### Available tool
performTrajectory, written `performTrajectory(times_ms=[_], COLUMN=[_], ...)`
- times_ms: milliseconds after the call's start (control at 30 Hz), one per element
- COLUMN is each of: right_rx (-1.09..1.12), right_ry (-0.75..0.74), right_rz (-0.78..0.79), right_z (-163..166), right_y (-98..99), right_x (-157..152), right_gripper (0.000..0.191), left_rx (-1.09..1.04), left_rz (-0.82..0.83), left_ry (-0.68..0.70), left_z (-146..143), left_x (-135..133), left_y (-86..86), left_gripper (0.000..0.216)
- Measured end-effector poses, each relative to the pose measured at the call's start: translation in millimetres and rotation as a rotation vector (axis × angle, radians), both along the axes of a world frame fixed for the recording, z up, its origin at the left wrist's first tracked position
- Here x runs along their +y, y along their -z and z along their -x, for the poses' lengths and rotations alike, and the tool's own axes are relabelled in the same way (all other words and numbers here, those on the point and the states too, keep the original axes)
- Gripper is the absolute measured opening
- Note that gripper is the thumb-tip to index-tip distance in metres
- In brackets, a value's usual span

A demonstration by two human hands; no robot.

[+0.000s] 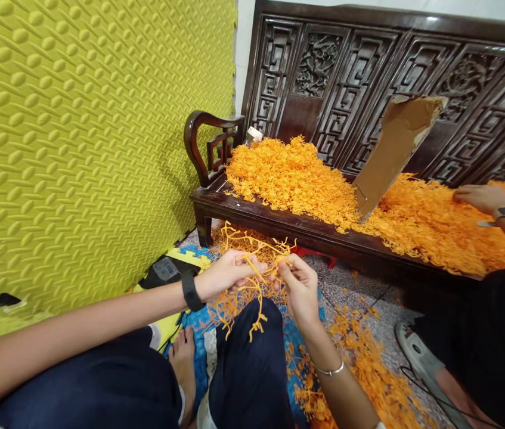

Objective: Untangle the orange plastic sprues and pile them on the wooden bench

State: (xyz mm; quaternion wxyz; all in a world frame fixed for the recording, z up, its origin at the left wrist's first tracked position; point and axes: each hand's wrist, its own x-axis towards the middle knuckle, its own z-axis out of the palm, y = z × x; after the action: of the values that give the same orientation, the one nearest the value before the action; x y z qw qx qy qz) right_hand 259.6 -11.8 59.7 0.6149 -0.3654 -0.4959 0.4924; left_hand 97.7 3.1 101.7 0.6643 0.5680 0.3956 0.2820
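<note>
My left hand (pixel 225 275) and my right hand (pixel 299 283) both pinch a tangled orange plastic frame (pixel 256 277) held above my knee. A strand of it hangs down between my hands. My left wrist wears a black band, my right wrist a thin silver bracelet. Behind my hands a heap of bare orange frames (pixel 245 241) lies on the floor in front of the bench.
A dark carved wooden bench (pixel 279 217) carries a large pile of small orange pieces (pixel 297 176) and a leaning cardboard sheet (pixel 393 152). Another person's hand (pixel 480 196) with a watch rests on the pile at right. More orange pieces (pixel 368 369) litter the floor. A yellow foam mat (pixel 91 137) stands at left.
</note>
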Motion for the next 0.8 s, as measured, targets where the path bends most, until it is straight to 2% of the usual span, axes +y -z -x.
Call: performTrajectory(times_ms=[167,300,367,500,533,567,633,700,800], right_rx=[0.068,0.115,0.120,0.267,0.288,0.270,0.186,0.110,0.009], right_ry=[0.093,0.209,0.269,0.685,0.740,0.725,0.603,0.490,0.399], right_rz=[0.072,0.044,0.020,-0.162,-0.196,-0.205,-0.182,-0.136,-0.035], right_z=[6,13,5,-45,-60,-73,-90,-94,-88], right_y=[-1.3,-2.4,-1.9,2.7,4.0,5.2,7.6,11.4,24.0], right_x=[0,2,7,24,27,29,30,26,17], right_gripper=[0.023,0.020,0.019,0.019,0.019,0.017,0.016,0.017,0.021], left_rx=[-0.061,-0.121,-0.135,-0.110,-0.109,-0.109,-0.097,-0.076,-0.066], left_rz=[0.024,0.031,0.020,-0.016,-0.018,-0.013,0.006,0.041,0.110], left_ry=[-0.022,-0.024,-0.037,-0.133,-0.185,-0.231,-0.286,-0.294,-0.287], left_z=[-2,-8,-8,5,11,16,25,29,29], left_x=[-1,-2,-3,0,2,4,8,11,13], left_y=[2.4,2.8,3.4,6.8,8.4,10.2,14.9,19.9,25.6], left_gripper=[0.034,0.035,0.035,0.037,0.038,0.038,0.039,0.040,0.038])
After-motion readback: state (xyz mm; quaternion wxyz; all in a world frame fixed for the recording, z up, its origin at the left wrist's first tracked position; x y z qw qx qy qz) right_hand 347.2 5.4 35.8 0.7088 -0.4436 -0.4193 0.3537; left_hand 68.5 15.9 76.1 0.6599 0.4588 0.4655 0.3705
